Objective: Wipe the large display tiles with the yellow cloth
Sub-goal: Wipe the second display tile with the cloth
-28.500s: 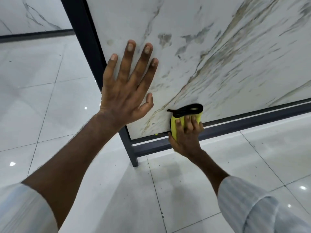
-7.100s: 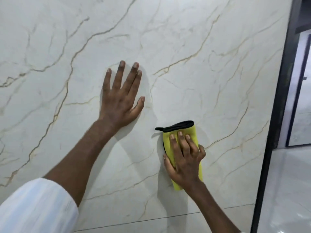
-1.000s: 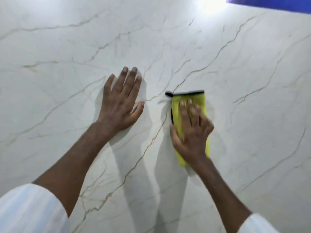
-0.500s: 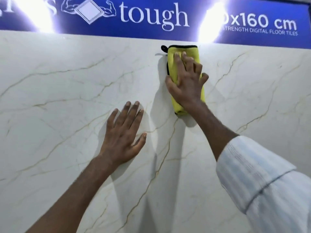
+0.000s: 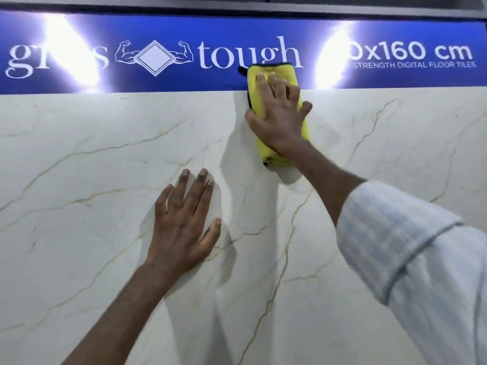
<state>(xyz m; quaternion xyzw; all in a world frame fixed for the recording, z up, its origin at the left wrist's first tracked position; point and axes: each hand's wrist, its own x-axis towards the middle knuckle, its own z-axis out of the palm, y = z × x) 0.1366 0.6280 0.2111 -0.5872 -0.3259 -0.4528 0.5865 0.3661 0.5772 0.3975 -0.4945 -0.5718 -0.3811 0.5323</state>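
Observation:
A large white display tile (image 5: pixel 79 180) with thin gold veins fills most of the view, standing upright. My right hand (image 5: pixel 279 117) presses a folded yellow cloth (image 5: pixel 266 75) with a black edge flat against the tile's top edge; the cloth's upper part overlaps the blue sign above. My left hand (image 5: pixel 184 225) lies flat on the tile lower down and to the left, fingers spread, holding nothing.
A blue sign band (image 5: pixel 158 56) with white lettering runs along the top of the tile, with two bright light glares on it. A dark ledge (image 5: pixel 237 3) sits above the sign.
My right hand has slid the cloth upward from the middle of the tile to its top edge, now overlapping the blue sign. My left hand has stayed flat on the tile.

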